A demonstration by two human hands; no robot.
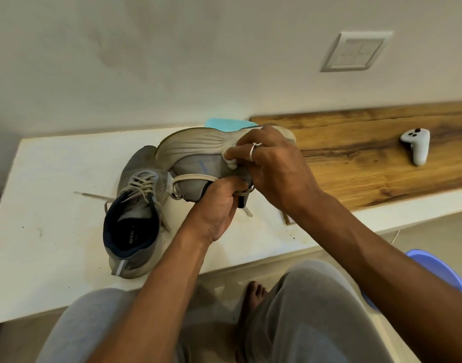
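Gripping grey shoe [198, 166] by collar with left hand [219, 203], tipped on side at table [54, 179] centre. Pinching white cloth [231, 161] onto upper with right hand [274, 169]. Brace firmly; wipe short strokes toward sole. Mind second shoe [135, 205] at 8 o'clock.

The shoe [198, 167] had a grey woven-cloth upper, matt and grubby, and a pale ribbed rubber sole [198, 144], dull with dirt. The other shoe [135, 163], at its eight o'clock, showed grey mesh, flat cloth laces [143, 183] and a dark padded lining. The cloth [231, 161] was white and soft. The ring [254, 149] shone like metal. The tabletop [54, 179] was white, matt and stained. At three o'clock lay a board [368, 163] of glossy grained wood bearing a smooth white plastic controller [417, 145]. The wall [172, 61] was matt, smudged paint.
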